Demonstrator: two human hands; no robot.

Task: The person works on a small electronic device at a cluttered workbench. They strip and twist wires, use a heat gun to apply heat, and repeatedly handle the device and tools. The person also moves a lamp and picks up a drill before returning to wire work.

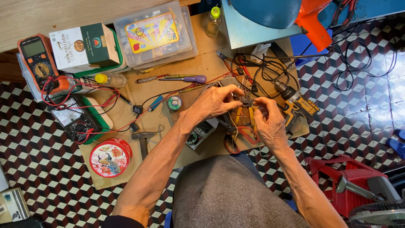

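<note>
Head view: a small dark component (244, 100) is pinched between the fingertips of the left hand (215, 102) and the right hand (269, 122), both grips closed on it, above a sheet of cardboard (202, 63) laid on the patterned floor (38, 143). Just beside the right hand a cordless drill (297, 103) is seen. A purple-handled screwdriver (185, 78) lies near the left hand. A round red tin (110, 157) and an orange multimeter (40, 63) are placed well apart at the left.
</note>
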